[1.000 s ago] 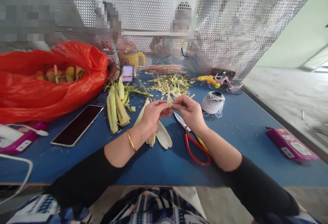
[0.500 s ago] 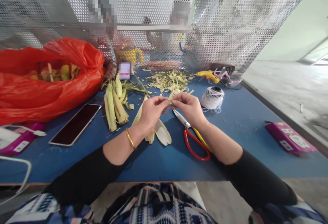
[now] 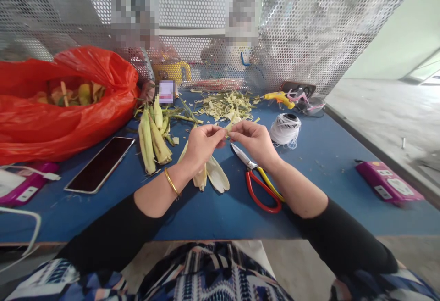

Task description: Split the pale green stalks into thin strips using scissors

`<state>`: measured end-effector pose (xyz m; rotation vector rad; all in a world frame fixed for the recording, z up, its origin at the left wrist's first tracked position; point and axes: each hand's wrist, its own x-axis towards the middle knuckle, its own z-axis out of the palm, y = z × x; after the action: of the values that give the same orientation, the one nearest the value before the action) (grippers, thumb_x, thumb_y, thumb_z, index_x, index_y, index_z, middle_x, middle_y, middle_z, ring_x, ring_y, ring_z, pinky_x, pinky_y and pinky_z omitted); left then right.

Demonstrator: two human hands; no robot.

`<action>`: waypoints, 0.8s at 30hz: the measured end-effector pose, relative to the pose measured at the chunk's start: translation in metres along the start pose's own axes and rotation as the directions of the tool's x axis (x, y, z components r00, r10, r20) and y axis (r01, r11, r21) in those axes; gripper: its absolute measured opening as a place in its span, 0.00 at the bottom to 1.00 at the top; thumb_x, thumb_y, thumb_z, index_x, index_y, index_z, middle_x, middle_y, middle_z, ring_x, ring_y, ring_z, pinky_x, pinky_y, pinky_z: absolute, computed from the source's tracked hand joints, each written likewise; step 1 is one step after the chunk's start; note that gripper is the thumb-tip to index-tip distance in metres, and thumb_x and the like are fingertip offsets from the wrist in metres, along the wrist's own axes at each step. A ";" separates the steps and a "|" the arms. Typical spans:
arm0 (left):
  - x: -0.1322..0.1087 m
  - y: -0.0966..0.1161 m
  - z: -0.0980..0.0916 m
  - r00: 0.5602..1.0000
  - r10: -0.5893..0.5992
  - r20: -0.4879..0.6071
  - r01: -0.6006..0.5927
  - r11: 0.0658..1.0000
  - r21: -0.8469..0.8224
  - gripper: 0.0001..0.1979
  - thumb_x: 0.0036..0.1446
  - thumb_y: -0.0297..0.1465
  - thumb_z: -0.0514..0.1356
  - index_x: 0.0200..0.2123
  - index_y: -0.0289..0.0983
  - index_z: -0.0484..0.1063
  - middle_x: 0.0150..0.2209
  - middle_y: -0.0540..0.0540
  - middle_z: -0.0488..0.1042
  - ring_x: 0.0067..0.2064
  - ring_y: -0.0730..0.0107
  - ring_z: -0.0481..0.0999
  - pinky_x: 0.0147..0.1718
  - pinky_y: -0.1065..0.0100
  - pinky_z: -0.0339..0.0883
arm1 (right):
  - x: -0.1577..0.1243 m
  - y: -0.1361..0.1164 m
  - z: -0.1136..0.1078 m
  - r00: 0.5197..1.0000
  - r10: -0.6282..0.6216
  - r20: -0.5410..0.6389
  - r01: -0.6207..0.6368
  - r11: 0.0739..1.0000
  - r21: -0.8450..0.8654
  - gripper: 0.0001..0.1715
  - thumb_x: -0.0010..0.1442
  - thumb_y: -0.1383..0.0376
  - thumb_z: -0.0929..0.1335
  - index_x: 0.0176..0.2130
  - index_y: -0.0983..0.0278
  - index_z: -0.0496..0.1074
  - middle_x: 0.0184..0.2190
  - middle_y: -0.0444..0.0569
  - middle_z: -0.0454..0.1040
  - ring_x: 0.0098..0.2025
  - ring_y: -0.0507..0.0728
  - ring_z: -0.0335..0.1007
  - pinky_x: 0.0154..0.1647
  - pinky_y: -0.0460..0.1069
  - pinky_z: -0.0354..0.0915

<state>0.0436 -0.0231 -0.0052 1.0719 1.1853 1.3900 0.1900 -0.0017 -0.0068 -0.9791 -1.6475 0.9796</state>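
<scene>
My left hand [image 3: 201, 144] and my right hand [image 3: 253, 139] meet above the blue table [image 3: 206, 209], both pinching a small pale corn husk strip [image 3: 231, 125] between their fingertips. Under my left hand lie pale husk leaves [image 3: 216, 177]. Red-handled scissors [image 3: 256, 177] lie shut-bladed just below my right hand. A bunch of husked corn pieces [image 3: 151, 138] rests to the left.
A red plastic bag [image 3: 62, 103] with husks fills the left. A phone [image 3: 99, 164] lies beside it. A pile of husk scraps [image 3: 225, 104], a white thread spool [image 3: 285, 130], a yellow glue gun [image 3: 280, 98] and pink boxes [image 3: 387, 186] surround. People sit behind the perforated metal screen [image 3: 309, 25].
Both hands stay pinched together on the husk strip; the strip has shortened or turned slightly between the fingers. The view shifted a little.
</scene>
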 end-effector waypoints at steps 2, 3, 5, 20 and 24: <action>0.000 0.001 0.000 1.000 -0.017 -0.004 0.017 0.999 -0.031 0.06 0.47 0.31 0.69 0.24 0.34 0.76 0.21 0.50 0.74 0.22 0.75 0.72 0.28 0.70 0.68 | 0.000 -0.001 -0.001 1.000 -0.010 -0.005 0.010 0.999 -0.047 0.10 0.51 0.60 0.70 0.25 0.63 0.70 0.21 0.42 0.72 0.25 0.51 0.64 0.30 0.48 0.61; -0.001 0.000 0.001 0.999 -0.038 -0.002 0.038 0.997 -0.066 0.08 0.46 0.32 0.70 0.24 0.34 0.76 0.21 0.50 0.75 0.23 0.74 0.72 0.29 0.69 0.69 | -0.001 -0.001 0.000 1.000 -0.017 -0.021 0.016 0.998 -0.062 0.10 0.51 0.60 0.70 0.24 0.63 0.70 0.20 0.42 0.71 0.25 0.51 0.63 0.29 0.48 0.60; -0.002 -0.001 0.002 0.994 -0.104 0.018 0.105 0.982 -0.154 0.11 0.44 0.35 0.71 0.26 0.34 0.76 0.23 0.49 0.76 0.25 0.72 0.75 0.32 0.67 0.71 | -0.003 -0.001 0.002 0.997 -0.023 -0.073 0.018 0.998 -0.068 0.10 0.51 0.60 0.69 0.23 0.63 0.69 0.20 0.42 0.71 0.24 0.51 0.63 0.29 0.48 0.60; -0.005 -0.001 0.003 0.955 -0.286 -0.082 0.248 0.918 -0.310 0.06 0.44 0.29 0.70 0.24 0.35 0.76 0.25 0.48 0.77 0.28 0.73 0.77 0.30 0.73 0.70 | -0.028 -0.024 -0.009 0.994 0.044 0.105 0.033 0.771 -0.636 0.07 0.56 0.61 0.68 0.29 0.61 0.70 0.25 0.44 0.73 0.28 0.53 0.65 0.29 0.48 0.55; -0.001 0.000 -0.001 0.953 -0.287 -0.096 0.253 0.930 -0.265 0.06 0.45 0.29 0.69 0.25 0.34 0.76 0.25 0.46 0.78 0.26 0.74 0.76 0.27 0.73 0.70 | -0.075 -0.036 -0.032 0.955 0.277 0.104 0.016 0.302 -0.953 0.08 0.55 0.62 0.69 0.35 0.64 0.72 0.32 0.53 0.74 0.30 0.58 0.70 0.27 0.49 0.52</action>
<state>0.0428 -0.0237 -0.0050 0.6200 1.1666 1.3644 0.2320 -0.0783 0.0095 -1.8587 -2.4655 0.0446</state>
